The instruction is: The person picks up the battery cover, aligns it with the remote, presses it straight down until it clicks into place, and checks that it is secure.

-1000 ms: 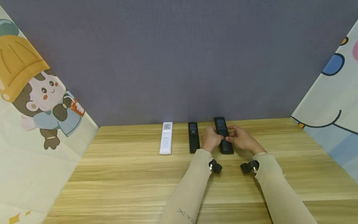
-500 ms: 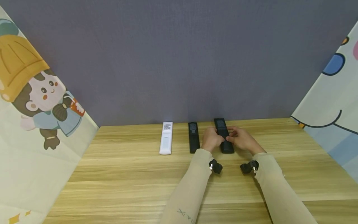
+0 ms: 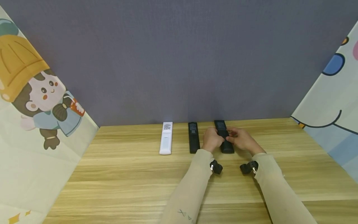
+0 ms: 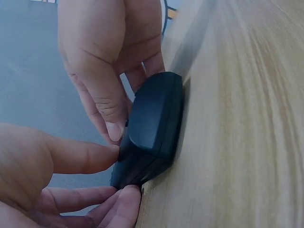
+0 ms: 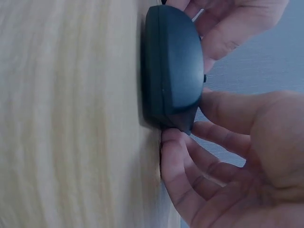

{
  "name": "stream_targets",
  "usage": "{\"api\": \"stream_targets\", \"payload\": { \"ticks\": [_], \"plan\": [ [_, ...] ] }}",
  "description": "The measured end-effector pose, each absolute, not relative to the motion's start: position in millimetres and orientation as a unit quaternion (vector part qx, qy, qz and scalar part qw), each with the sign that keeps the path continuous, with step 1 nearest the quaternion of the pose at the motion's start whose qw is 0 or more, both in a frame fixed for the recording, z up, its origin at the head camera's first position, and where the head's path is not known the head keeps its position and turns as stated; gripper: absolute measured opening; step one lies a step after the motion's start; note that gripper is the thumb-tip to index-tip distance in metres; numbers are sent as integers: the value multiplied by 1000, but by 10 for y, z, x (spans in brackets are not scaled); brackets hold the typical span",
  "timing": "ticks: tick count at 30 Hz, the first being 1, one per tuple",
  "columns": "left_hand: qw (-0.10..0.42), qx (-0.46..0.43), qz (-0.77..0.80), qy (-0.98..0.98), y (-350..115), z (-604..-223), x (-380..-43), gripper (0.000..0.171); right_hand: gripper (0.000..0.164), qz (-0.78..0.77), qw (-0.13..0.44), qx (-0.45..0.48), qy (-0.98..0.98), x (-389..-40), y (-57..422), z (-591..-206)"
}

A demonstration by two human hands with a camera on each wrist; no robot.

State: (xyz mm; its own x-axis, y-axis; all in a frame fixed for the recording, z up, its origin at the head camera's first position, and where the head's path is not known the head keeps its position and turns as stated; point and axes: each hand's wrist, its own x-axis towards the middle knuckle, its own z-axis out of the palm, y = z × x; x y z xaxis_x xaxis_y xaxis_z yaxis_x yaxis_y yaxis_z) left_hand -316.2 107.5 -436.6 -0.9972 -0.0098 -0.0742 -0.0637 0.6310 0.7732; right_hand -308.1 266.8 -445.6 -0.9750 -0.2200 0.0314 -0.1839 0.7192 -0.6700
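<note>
The rightmost black remote control (image 3: 227, 148) lies with its printed back up near the grey wall. My left hand (image 3: 212, 139) pinches its left side, thumb on top and curled fingers low along the edge. From the other side my right hand (image 3: 244, 140) pinches it the same way, the two thumbs close together on the back. In the left wrist view the near end of the remote control (image 4: 154, 114) sits close on the wood, and in the right wrist view the fingertips of my right hand (image 5: 270, 142) reach its lower edge.
Left of my hands lie a second black remote control (image 3: 194, 140) and a white remote control (image 3: 166, 140), both back up in a row. A grey wall panel (image 3: 179, 62) closes off the back of the wooden table (image 3: 126, 186). Cartoon-printed sheets (image 3: 28, 155) flank both sides.
The far end of the rightmost remote control has come down and slightly toward me, away from the wall. Both hands keep their grip and barely shift.
</note>
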Motion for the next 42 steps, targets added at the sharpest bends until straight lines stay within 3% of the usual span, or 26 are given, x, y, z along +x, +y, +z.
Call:
{"api": "stream_targets", "payload": {
  "ticks": [14,30,42],
  "plan": [
    [17,17,415,910,1040,-4433,-3169,52,51,-346,43,-101,932,-3105,2646,-4477],
    [30,65,341,937,1167,-4494,-3164,45,49,-336,31,-113,935,-3196,2704,-4566],
    [50,129,305,942,1052,-4513,-2846,47,53,-339,47,-105,934,-3154,2815,-4638]
  ]
}}
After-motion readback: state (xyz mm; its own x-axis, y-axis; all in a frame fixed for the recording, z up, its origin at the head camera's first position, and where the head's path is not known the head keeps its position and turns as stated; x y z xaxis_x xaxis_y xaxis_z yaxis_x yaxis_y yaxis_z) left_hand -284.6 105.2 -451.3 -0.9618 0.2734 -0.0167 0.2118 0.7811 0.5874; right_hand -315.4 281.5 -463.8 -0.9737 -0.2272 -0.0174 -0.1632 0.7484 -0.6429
